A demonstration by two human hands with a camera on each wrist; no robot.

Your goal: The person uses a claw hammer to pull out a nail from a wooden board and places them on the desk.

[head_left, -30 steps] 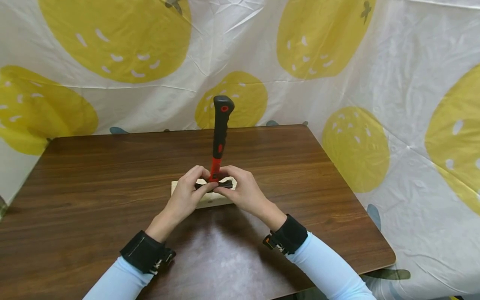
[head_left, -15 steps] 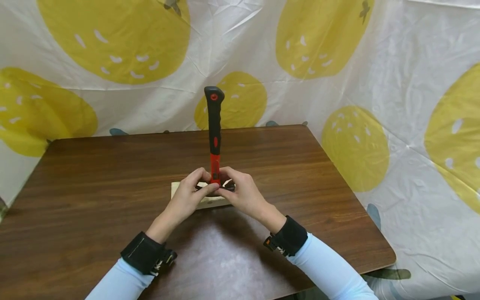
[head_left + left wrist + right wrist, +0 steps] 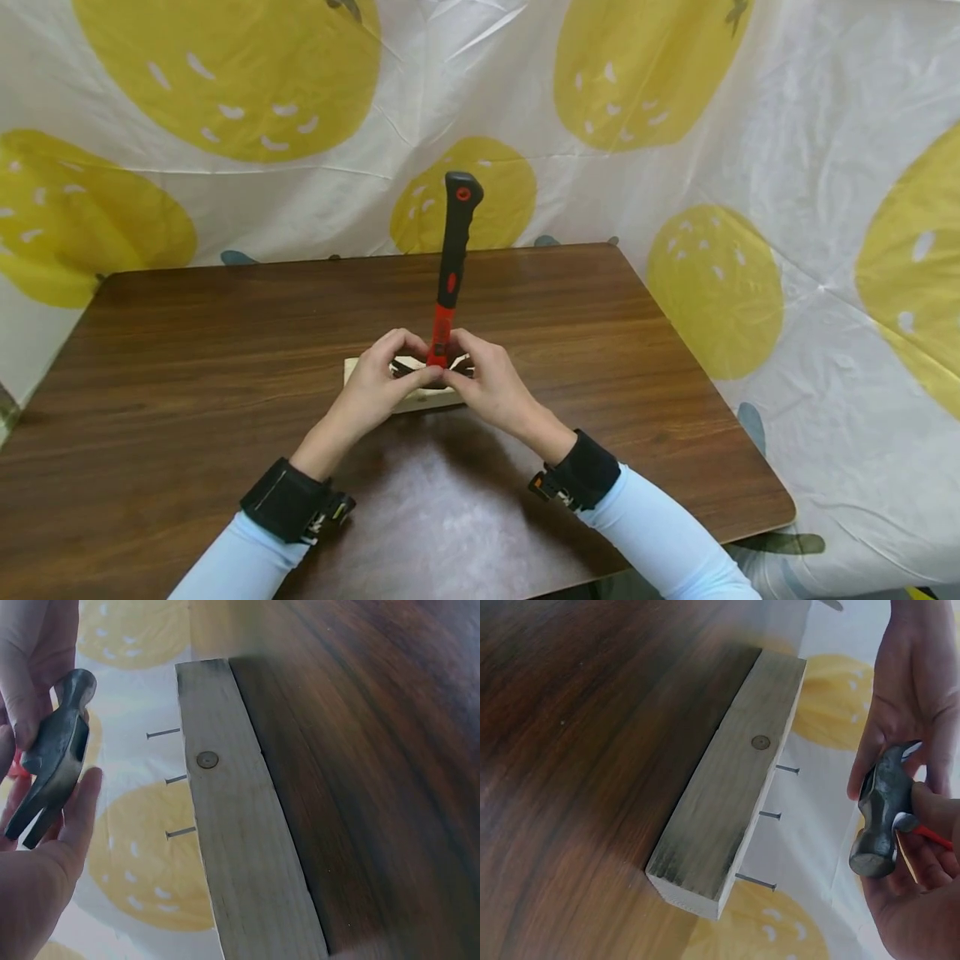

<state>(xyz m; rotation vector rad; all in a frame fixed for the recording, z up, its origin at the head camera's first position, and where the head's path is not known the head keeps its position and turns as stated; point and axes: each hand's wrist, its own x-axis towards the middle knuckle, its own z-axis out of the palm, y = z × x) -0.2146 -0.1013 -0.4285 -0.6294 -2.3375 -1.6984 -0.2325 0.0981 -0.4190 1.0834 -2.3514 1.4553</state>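
A claw hammer (image 3: 453,250) stands with its black and red handle up, leaning slightly right, its head low between both hands. My left hand (image 3: 369,387) holds the head on the claw side, fingers and thumb curled round it. My right hand (image 3: 491,385) grips it on the striking-face side. Both wrist views show the steel hammer head (image 3: 64,761) apart from a pale wooden block (image 3: 232,795). Three nails (image 3: 756,882) stick out of one side of this block, which faces up in the head view. The block lies on the table just under the hands, which partly hide it.
The brown wooden table (image 3: 225,350) reaches to a white curtain (image 3: 585,200) with yellow fruit prints at the back and right. A round knot (image 3: 760,742) marks the block's near side. The table's front edge runs below the right forearm.
The hammer's handle first swung to the left and upright, then tipped over to the right. Both hands stay at the hammer head in nearly the same place; the block has not moved.
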